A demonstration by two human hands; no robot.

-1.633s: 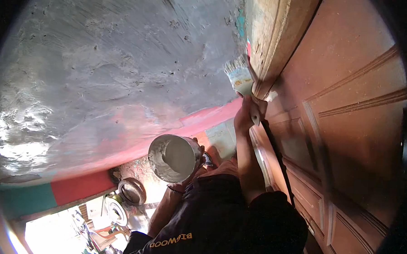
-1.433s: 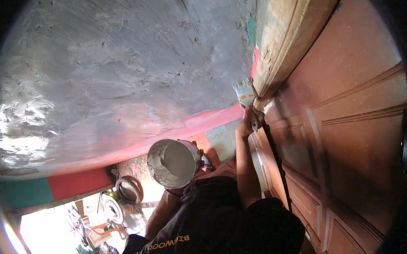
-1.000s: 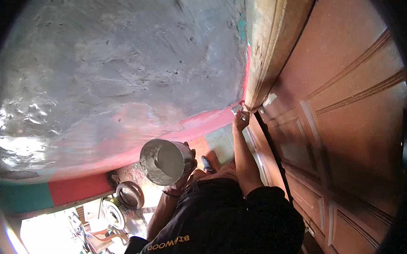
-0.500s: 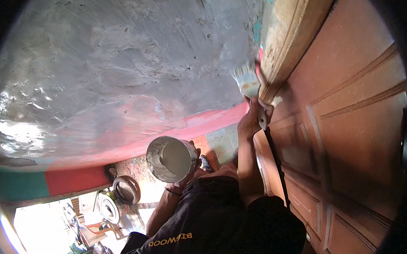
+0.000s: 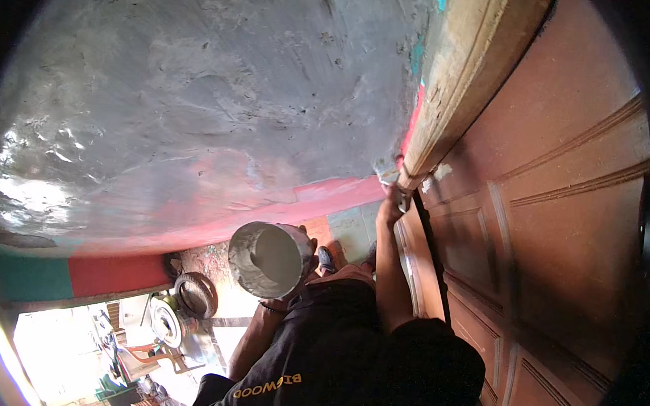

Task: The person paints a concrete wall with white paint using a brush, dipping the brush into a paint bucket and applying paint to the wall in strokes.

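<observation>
My left hand (image 5: pixel 306 247) grips a round bucket (image 5: pixel 232 259) with pale, creamy liquid (image 5: pixel 279 255) inside; its fingers wrap round the right side, and the palm is hidden behind it. A dark bracelet (image 5: pixel 270 308) circles that wrist. In my right hand (image 5: pixel 392 204) is a wide, flat paintbrush (image 5: pixel 386 169), its handle partly hidden by the fingers. The brush head lies at the wall's right edge, by the wooden door frame (image 5: pixel 445 99), low down near a pink band (image 5: pixel 340 193). Grey, streaky plaster covers most of the wall (image 5: pixel 199 89).
A brown panelled door (image 5: pixel 557 199) stands close on the right. Down on the left are a tyre (image 5: pixel 195 296), a white-rimmed wheel (image 5: pixel 166 323) and a cluttered, brightly lit doorway area (image 5: pixel 65 351). My foot (image 5: pixel 326 259) shows below, on the tiled floor (image 5: pixel 349 229).
My right hand has moved the brush down along the door frame, and the bristles have turned into the wall's edge. The bucket has barely shifted in my left hand.
</observation>
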